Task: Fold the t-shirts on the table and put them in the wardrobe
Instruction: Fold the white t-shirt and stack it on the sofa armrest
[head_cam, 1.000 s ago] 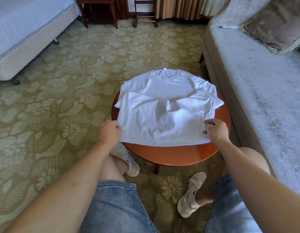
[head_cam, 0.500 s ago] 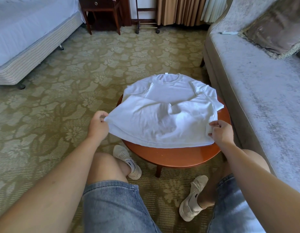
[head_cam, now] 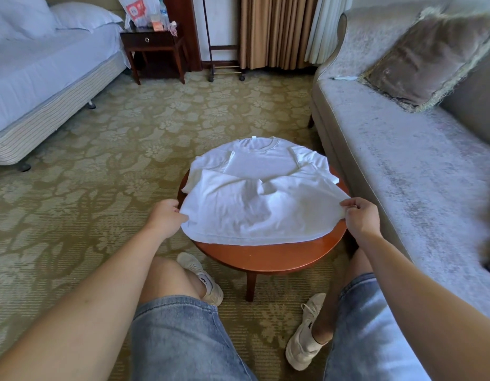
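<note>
A white t-shirt (head_cam: 255, 199) lies spread over the small round wooden table (head_cam: 268, 257), collar at the far side, both sleeves folded in over the chest. My left hand (head_cam: 167, 218) pinches the shirt's near left corner, and my right hand (head_cam: 360, 217) pinches the near right corner. Both corners are raised off the table, so the hem sags between them. No wardrobe is in view.
A grey sofa (head_cam: 403, 166) with a brown cushion (head_cam: 428, 59) runs along the right, close to the table. A bed (head_cam: 43, 78) stands at the left, with a dark nightstand (head_cam: 156, 48) and curtains behind. My knees and shoes are under the table's near edge.
Both hands have lifted the shirt's near corners off the table and pulled them apart. The camera has tilted up, bringing more of the room into view.
</note>
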The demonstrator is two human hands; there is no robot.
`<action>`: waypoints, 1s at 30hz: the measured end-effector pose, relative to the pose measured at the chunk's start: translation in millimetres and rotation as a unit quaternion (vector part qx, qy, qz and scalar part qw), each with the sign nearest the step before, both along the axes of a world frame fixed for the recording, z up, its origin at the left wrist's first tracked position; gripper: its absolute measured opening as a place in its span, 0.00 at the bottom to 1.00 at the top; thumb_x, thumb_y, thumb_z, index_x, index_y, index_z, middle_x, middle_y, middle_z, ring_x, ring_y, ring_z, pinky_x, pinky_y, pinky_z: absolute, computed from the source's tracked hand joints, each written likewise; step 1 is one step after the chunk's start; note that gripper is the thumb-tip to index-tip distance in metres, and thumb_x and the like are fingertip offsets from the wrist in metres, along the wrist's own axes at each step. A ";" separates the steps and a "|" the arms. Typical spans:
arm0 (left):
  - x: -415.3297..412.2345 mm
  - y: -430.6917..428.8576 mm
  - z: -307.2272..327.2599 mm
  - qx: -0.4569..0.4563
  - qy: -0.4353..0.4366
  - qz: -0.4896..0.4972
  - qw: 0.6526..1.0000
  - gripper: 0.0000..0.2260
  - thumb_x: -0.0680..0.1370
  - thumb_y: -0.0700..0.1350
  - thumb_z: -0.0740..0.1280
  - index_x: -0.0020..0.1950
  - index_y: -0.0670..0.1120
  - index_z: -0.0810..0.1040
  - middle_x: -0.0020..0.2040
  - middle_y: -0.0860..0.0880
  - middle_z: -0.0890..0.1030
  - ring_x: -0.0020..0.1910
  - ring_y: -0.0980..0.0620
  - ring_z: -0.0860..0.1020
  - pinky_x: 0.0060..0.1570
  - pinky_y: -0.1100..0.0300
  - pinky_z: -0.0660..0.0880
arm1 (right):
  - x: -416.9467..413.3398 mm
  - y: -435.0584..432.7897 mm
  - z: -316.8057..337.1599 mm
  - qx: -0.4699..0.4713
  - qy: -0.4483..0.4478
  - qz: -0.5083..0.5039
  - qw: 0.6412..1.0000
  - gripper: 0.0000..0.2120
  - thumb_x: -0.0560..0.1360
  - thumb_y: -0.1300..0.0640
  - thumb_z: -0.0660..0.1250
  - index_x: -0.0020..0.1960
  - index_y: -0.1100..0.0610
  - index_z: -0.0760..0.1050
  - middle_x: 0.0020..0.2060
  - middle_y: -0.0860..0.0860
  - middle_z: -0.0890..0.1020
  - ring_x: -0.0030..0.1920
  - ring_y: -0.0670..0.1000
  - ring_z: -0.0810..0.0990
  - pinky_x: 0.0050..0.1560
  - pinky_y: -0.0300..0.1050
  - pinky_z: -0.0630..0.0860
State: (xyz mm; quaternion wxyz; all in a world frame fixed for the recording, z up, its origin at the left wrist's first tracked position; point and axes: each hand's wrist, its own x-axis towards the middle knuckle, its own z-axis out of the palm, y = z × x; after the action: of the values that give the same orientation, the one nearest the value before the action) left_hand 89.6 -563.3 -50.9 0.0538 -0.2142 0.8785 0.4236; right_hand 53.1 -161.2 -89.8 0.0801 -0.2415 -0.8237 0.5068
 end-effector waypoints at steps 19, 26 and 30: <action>14.1 18.9 38.6 0.067 0.166 0.043 0.983 0.11 0.75 0.36 0.66 0.54 0.46 0.83 0.47 0.47 0.82 0.47 0.50 0.78 0.47 0.59 0.72 | 25.6 23.8 33.5 -0.048 0.041 -0.029 0.998 0.15 0.76 0.69 0.55 0.48 0.58 0.79 0.48 0.55 0.77 0.50 0.57 0.76 0.49 0.49 0.77; 24.5 20.5 50.6 0.053 0.198 0.060 0.977 0.10 0.79 0.39 0.63 0.58 0.44 0.82 0.46 0.47 0.81 0.41 0.50 0.78 0.45 0.58 0.72 | 41.3 23.8 53.9 -0.058 0.072 -0.062 0.994 0.14 0.76 0.69 0.55 0.47 0.60 0.79 0.43 0.52 0.76 0.49 0.54 0.73 0.48 0.45 0.71; 34.8 29.1 61.8 0.068 0.136 0.005 0.988 0.11 0.81 0.38 0.59 0.57 0.46 0.79 0.48 0.46 0.80 0.37 0.52 0.77 0.38 0.62 0.73 | 52.2 21.0 65.0 -0.064 0.088 -0.058 0.992 0.14 0.76 0.69 0.55 0.47 0.60 0.79 0.38 0.48 0.75 0.45 0.53 0.74 0.45 0.44 0.71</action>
State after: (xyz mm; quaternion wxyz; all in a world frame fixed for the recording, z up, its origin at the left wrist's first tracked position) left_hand 124.5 -534.3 11.0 -0.0535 -0.1548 0.8460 0.5075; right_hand 105.3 -140.2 -24.8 0.1655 -0.2478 -0.7642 0.5720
